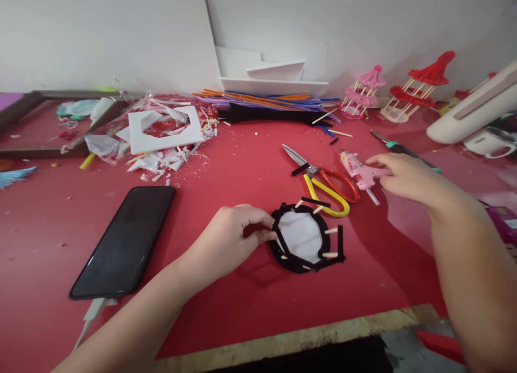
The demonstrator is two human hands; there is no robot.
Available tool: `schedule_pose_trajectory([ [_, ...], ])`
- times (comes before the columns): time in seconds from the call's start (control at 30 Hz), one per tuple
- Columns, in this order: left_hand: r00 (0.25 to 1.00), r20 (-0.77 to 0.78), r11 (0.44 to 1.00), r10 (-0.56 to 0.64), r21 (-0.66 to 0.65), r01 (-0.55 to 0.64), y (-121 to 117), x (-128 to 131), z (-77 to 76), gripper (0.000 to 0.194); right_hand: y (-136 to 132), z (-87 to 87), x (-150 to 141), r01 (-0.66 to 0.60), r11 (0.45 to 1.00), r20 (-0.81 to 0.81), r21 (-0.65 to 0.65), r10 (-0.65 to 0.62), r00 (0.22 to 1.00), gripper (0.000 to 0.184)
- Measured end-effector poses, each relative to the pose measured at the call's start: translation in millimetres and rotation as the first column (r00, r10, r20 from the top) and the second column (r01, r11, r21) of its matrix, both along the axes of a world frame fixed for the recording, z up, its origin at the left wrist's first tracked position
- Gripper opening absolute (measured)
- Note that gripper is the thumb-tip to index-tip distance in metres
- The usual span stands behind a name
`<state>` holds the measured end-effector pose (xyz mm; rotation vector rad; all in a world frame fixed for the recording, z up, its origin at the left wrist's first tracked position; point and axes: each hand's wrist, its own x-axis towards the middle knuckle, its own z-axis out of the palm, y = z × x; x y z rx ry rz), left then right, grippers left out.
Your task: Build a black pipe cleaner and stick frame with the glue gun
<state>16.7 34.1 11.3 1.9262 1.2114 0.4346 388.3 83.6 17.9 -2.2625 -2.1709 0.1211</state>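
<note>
Between its thumb and fingers, my left hand (230,235) pinches the left rim of a round black fuzzy-edged craft piece (288,262) with a white middle. Short wooden sticks stand out from this piece, and black fuzzy strips join some of them at the top and right. My right hand (412,179) is at the handle of a pink glue gun (357,171), its fingers closed around it; a clear glue stick juts from the gun's back. Scissors (311,168) with one red and one yellow handle lie open between the craft piece and the gun.
A black phone (123,241) with a cable lies left. Foam scraps (165,160) and a white foam frame (137,138) sit behind it. Coloured pipe cleaners (266,101) line the wall. Pink (359,95) and red (420,90) stick models stand back right, near a green-banded tool (398,148).
</note>
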Motion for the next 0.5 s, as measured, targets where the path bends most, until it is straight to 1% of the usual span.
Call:
schedule_pose_trajectory([
  [0.07, 1.000, 0.004, 1.000, 0.000, -0.004, 0.000, 0, 0, -0.8, 0.014, -4, 3.2, -3, 0.015, 0.997, 0.018, 0.073, -0.016, 1.000, 0.044],
  [0.13, 1.000, 0.008, 1.000, -0.004, -0.006, 0.004, 0, -1, -1.5, 0.015, -9, 9.5, -16, 0.022, 0.982, 0.024, 0.186, -0.026, 0.999, 0.037],
  [0.17, 1.000, 0.011, 1.000, -0.004, -0.008, 0.004, 0, -1, -1.6, 0.014, -11, 12.5, -26, 0.005, 0.972, 0.019, 0.237, -0.009, 1.000, 0.034],
  [0.23, 1.000, 0.021, 1.000, -0.007, -0.011, 0.007, 1, 0, -1.4, 0.013, -10, 15.6, -50, -0.086, 0.950, -0.009, 0.300, 0.093, 0.996, 0.028],
  [0.3, 0.999, 0.033, 1.000, -0.015, -0.010, 0.015, 1, 0, -0.6, 0.013, -3, 14.2, -75, -0.282, 0.917, -0.055, 0.283, 0.309, 0.949, 0.024],
  [0.33, 0.999, 0.038, 1.000, -0.021, -0.007, 0.021, 1, 0, -0.2, 0.013, 3, 12.1, -86, -0.371, 0.890, -0.065, 0.265, 0.401, 0.914, 0.023],
  [0.37, 0.999, 0.040, 1.000, -0.028, -0.001, 0.028, 1, 0, 0.1, 0.013, 9, 9.8, -95, -0.473, 0.850, -0.062, 0.231, 0.498, 0.865, 0.024],
  [0.43, 0.999, 0.039, 0.999, -0.038, 0.006, 0.038, 2, 0, 0.3, 0.012, 22, 5.7, -111, -0.597, 0.788, -0.021, 0.153, 0.607, 0.795, 0.026],
  [0.47, 0.998, 0.040, 0.999, -0.040, 0.007, 0.040, 2, 0, 0.2, 0.012, 27, 4.5, -117, -0.630, 0.768, 0.004, 0.115, 0.634, 0.773, 0.027],
  [0.5, 0.998, 0.040, 0.999, -0.041, 0.007, 0.041, 2, -1, -0.1, 0.012, 31, 4.2, -123, -0.643, 0.761, 0.026, 0.087, 0.643, 0.765, 0.026],
])
